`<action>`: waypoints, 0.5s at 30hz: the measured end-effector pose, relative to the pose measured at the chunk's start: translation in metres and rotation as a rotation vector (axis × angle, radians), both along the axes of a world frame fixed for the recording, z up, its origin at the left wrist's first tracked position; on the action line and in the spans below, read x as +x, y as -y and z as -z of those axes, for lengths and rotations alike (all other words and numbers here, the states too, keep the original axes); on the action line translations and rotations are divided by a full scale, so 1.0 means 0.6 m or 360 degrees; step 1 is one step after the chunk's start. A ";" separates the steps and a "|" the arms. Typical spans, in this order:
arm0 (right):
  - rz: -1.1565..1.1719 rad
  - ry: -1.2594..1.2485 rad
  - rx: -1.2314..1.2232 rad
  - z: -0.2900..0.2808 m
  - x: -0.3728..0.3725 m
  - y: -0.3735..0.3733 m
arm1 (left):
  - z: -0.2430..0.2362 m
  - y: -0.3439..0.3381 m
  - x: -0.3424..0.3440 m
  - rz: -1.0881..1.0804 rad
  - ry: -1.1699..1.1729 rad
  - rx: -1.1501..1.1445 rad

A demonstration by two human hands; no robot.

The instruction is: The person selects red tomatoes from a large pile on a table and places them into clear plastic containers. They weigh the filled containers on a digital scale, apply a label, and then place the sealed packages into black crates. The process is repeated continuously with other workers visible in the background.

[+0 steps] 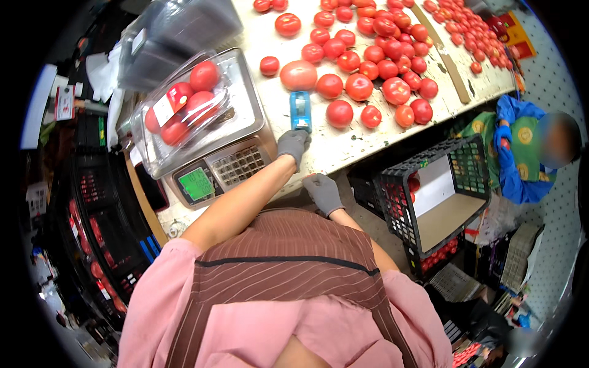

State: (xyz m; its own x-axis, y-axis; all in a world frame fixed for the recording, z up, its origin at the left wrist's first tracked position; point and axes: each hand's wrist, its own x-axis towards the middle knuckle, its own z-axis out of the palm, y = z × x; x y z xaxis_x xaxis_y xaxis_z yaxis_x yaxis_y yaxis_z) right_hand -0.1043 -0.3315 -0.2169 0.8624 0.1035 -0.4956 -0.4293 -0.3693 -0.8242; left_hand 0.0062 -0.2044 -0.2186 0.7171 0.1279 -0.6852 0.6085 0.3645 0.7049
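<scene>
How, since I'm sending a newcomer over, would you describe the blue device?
On the pale table is a scale with a green screen. Just right of it, below a large, paler tomato, is the device: blue and boxy, unlike the round red tomatoes nearby.

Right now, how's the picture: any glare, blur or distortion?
Head view: shine on the clear pack and scale tray; head view: left hand fairly clear, another person's head blurred; head view: table brightly lit, fisheye rim curved, corners black.
</scene>
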 end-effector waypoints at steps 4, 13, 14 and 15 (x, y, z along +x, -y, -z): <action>-0.0066 0.0185 -0.0085 0.001 -0.012 -0.002 | 0.080 0.022 0.006 0.0346 -0.0073 0.0914; -0.0243 -0.0337 0.0560 -0.117 0.034 -0.075 | -0.258 -0.124 -0.080 0.0439 0.1299 0.0819; -0.0341 -0.0240 0.0657 -0.140 0.045 -0.107 | -0.271 -0.174 -0.088 0.0209 0.1439 0.1072; -0.0508 -0.0137 0.0761 -0.178 0.057 -0.147 | -0.293 -0.231 -0.100 0.0100 0.1585 0.1411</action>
